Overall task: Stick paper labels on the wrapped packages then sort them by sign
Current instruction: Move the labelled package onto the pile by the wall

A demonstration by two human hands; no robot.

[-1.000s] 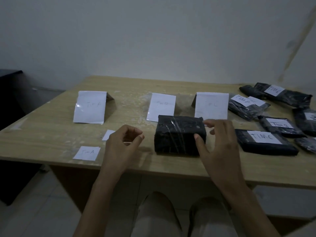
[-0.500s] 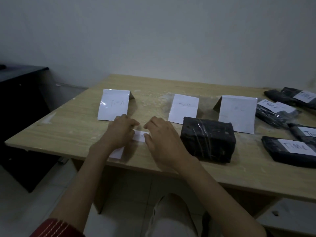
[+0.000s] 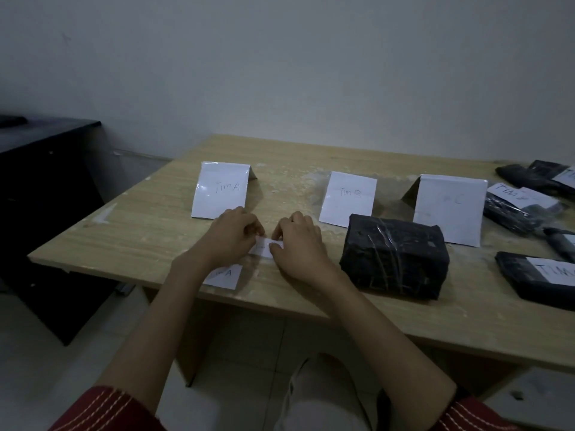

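Note:
A small white paper label (image 3: 265, 246) lies on the wooden table (image 3: 149, 231), and both hands pinch it. My left hand (image 3: 231, 234) holds its left end, my right hand (image 3: 295, 247) its right end. A second label reading TIM A (image 3: 222, 276) lies under my left wrist near the table's front edge. An unlabelled black wrapped package (image 3: 395, 255) sits just right of my right hand. Three folded paper signs stand behind: TIM A (image 3: 221, 189), TIM B (image 3: 348, 198) and a faint one ending in C (image 3: 449, 208).
Labelled black packages lie at the right: one at the front (image 3: 541, 276), several more further back (image 3: 522, 209). A dark cabinet (image 3: 43, 194) stands left of the table. My knees show below the table's front edge.
My right hand left the unlabelled package and moved left to the small label. My left hand came down onto the same label. The view shifted left.

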